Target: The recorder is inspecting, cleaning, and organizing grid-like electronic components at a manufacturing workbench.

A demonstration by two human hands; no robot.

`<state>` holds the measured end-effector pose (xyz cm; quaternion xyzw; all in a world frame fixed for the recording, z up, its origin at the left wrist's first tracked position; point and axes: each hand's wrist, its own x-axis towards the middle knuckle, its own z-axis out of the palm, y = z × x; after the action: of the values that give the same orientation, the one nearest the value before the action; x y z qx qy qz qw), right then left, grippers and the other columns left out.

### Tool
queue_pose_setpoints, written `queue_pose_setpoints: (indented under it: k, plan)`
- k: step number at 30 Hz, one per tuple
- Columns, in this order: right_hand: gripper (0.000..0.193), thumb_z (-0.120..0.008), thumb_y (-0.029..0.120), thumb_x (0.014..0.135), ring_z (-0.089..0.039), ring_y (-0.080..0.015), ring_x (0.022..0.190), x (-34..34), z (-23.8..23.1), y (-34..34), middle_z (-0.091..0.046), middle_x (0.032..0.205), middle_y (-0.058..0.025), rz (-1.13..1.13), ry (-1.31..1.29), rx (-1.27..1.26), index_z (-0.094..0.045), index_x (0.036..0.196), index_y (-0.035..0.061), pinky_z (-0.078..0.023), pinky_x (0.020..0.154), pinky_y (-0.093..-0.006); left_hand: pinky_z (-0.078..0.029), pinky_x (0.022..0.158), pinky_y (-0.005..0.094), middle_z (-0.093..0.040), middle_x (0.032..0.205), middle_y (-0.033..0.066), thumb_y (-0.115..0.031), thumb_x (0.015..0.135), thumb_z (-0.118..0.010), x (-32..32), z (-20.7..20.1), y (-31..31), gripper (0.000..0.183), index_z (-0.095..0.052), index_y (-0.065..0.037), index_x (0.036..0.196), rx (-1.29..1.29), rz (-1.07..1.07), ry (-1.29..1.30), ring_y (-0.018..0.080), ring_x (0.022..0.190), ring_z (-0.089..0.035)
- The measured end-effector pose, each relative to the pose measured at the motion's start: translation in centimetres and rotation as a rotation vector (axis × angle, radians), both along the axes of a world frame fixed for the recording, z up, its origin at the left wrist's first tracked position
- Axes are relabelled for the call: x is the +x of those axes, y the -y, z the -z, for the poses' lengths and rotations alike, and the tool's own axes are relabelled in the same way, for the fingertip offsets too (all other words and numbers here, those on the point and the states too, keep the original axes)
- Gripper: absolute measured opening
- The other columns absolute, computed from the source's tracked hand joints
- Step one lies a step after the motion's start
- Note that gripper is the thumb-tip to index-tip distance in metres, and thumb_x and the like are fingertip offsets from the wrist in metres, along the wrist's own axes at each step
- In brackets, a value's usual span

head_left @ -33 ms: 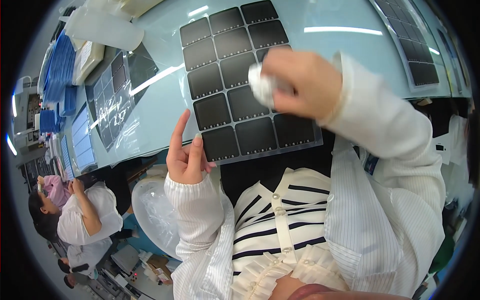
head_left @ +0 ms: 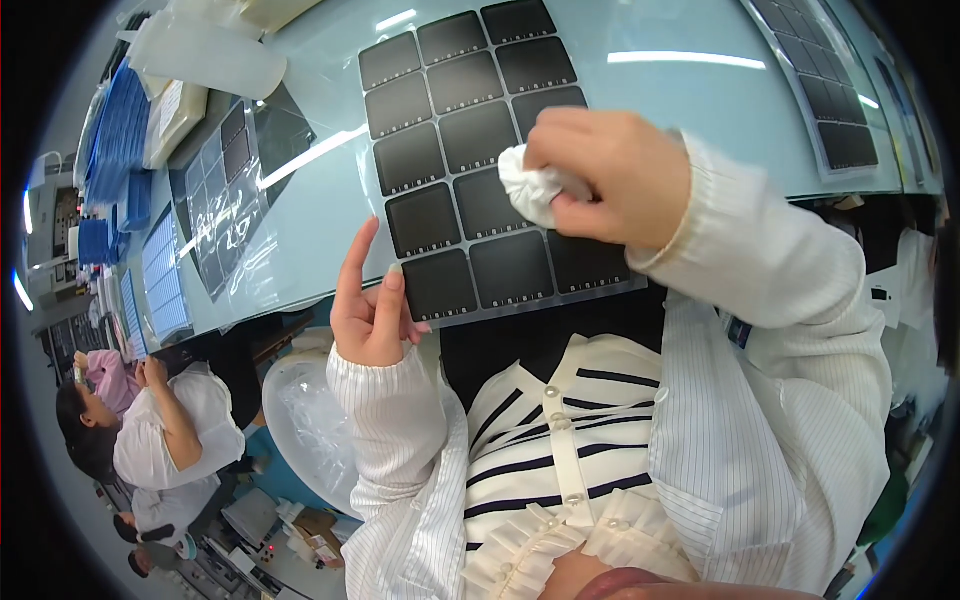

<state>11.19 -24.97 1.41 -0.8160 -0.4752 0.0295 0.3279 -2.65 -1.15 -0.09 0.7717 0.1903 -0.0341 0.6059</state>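
A clear-edged sheet (head_left: 512, 272) bearing rows of dark rectangular panels lies on the glossy light-blue table in front of me, its near edge at the table's front. My right hand (head_left: 628, 180) is closed around a crumpled white cloth (head_left: 528, 186) over the sheet's right-middle panels. Those panels are partly hidden under the hand. At the sheet's near left corner is my left hand (head_left: 370, 318). Its thumb lies at the edge from above, the index finger points away along the left side, and the other fingers curl at the rim, partly out of sight.
Another dark-panelled sheet (head_left: 838, 110) lies at the far right. To the left are a clear-wrapped panel sheet (head_left: 222, 195), stacked blue sheets (head_left: 118, 135) and a translucent container (head_left: 210, 55). Below the table's left edge stands a white plastic-lined bin (head_left: 310, 435). A seated person (head_left: 180, 425) works beyond it.
My right hand, with the cloth, has shifted slightly toward me and looks less blurred. The left hand and the sheet stay almost in place.
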Motion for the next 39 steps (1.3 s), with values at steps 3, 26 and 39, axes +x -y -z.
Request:
queue_pose_setpoints:
  k: [3,26,39]
  plan:
    - [0.027,-0.065,0.011,0.064,-0.056,-0.0227,0.059,4.2,1.1,2.5,-0.056,0.074,-0.0115,0.307,0.158,0.217,-0.058,0.089,0.0017,-0.044,0.055,-0.0298,-0.041,0.041,0.0184,-0.045,0.048,-0.0032,-0.014,0.092,-0.048,0.2,0.2,-0.4,0.047,-0.032,-0.008,0.136,-0.025,0.034,0.038,0.0033,0.040,-0.040]
    - [0.029,-0.067,0.015,0.068,-0.059,-0.0205,0.064,4.7,2.7,1.6,-0.059,0.076,-0.0118,0.348,0.266,0.114,-0.058,0.092,0.0007,-0.047,0.060,-0.0307,-0.034,0.041,0.0161,-0.040,0.050,-0.0045,-0.012,0.091,-0.048,0.7,2.2,-0.6,0.047,-0.035,-0.009,0.136,-0.382,-0.046,0.135,0.0033,0.040,-0.036]
    - [0.026,-0.065,0.009,0.065,-0.060,-0.0205,0.064,1.9,1.3,-2.2,-0.058,0.075,-0.0100,0.228,0.180,0.082,-0.058,0.089,0.0014,-0.046,0.058,-0.0302,-0.034,0.038,0.0160,-0.040,0.052,-0.0034,-0.012,0.091,-0.048,0.7,2.8,-0.7,0.049,-0.033,-0.010,0.137,-0.444,0.002,0.158,0.0039,0.039,-0.036]
